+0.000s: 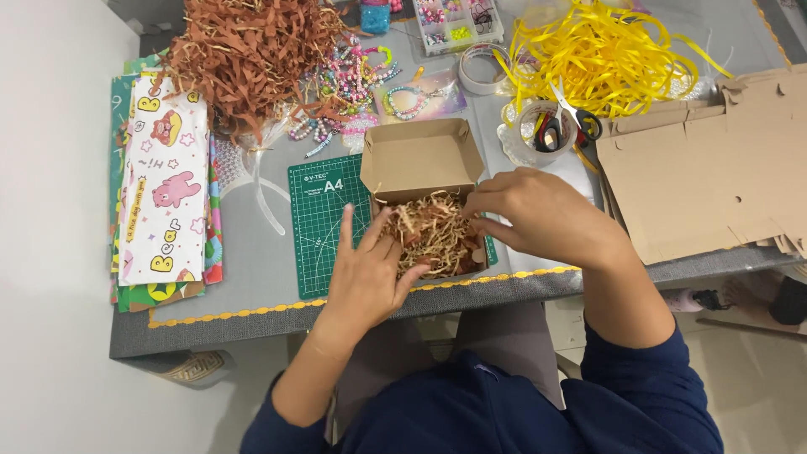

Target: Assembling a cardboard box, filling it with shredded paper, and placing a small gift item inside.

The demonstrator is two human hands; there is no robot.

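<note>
A small brown cardboard box (418,156) with its lid folded back stands on a green cutting mat (318,220). It is filled with brown and cream shredded paper (433,234). My left hand (364,271) rests at the box's left edge, fingers spread, fingertips touching the shred. My right hand (534,212) is at the box's right side, fingers curled and pressing into the shredded paper.
A pile of brown shredded paper (248,50) lies at the back left, yellow ribbon (601,55) at the back right. Beaded bracelets (357,84), a tape roll (481,67), a cup with scissors (551,130), patterned paper sheets (164,193) and flat cardboard (714,168) surround the mat.
</note>
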